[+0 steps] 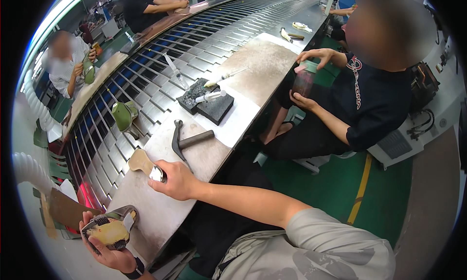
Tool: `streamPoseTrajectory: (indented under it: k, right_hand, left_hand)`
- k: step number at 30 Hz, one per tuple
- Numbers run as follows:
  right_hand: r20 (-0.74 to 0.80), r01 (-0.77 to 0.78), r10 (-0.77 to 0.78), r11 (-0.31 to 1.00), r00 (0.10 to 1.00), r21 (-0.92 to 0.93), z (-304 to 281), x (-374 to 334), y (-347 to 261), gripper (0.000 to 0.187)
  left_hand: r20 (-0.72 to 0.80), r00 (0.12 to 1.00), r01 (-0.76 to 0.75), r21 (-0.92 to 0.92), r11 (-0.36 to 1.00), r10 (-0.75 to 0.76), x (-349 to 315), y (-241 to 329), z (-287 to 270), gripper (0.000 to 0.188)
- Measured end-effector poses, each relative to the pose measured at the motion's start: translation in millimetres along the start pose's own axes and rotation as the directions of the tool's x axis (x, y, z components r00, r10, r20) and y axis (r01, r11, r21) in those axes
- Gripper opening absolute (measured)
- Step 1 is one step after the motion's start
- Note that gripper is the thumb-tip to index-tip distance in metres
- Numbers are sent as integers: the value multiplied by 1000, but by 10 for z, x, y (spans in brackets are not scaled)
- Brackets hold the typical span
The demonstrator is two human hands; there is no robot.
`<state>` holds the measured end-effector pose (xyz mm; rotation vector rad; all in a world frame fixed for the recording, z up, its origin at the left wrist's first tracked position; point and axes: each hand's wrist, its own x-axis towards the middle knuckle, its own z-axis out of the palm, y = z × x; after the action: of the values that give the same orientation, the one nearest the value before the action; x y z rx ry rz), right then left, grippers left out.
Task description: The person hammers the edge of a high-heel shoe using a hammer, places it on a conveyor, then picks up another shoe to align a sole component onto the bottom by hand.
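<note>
At the lower left, my left hand (114,258) is closed round a shoe upper on a last (108,231), its yellowish underside turned up with dark gathered edges. My right hand (177,181) grips a tan, sole-shaped piece (140,161) over the worktop, with a shiny silvery part beside the fingers. Just beyond that hand a shoemaker's hammer (194,139) lies on the board, its curved metal head to the left. An olive-green shoe (124,115) rests on the slatted conveyor, farther off and to the left.
A dark block (217,108) carries syringes (210,96); another syringe (176,71) lies on the conveyor (194,51). To the right a co-worker holds a jar (304,79). A small hammer (291,35) lies farther along the bench. Another person opposite handles a green shoe (89,72).
</note>
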<state>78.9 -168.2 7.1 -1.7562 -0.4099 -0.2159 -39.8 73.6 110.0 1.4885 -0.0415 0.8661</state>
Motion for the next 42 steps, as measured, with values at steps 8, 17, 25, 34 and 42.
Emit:
streamPoseTrajectory:
  k: [8,17,25,34,42]
  right_hand:
    - [-4,407,-425,870,905,-279,-133,399,-270,38]
    - [647,589,-249,713,721,-382,-188,408,-414,44]
    - [307,-359,255,864,917,353,416,147,-201,27]
    - [281,-330,241,883,929,333,331,12,-192,24]
    - [135,-254,227,937,964,241,403,-74,-228,18]
  left_hand:
    - [-115,943,263,-310,913,-311,495,155,-193,59]
    - [389,846,517,-425,743,-366,598,-60,2,57]
    - [227,868,496,-409,766,-441,641,63,91,50]
    - [194,890,455,-424,783,-412,657,-14,33,49]
    - [205,874,482,-471,739,-439,632,55,78,47]
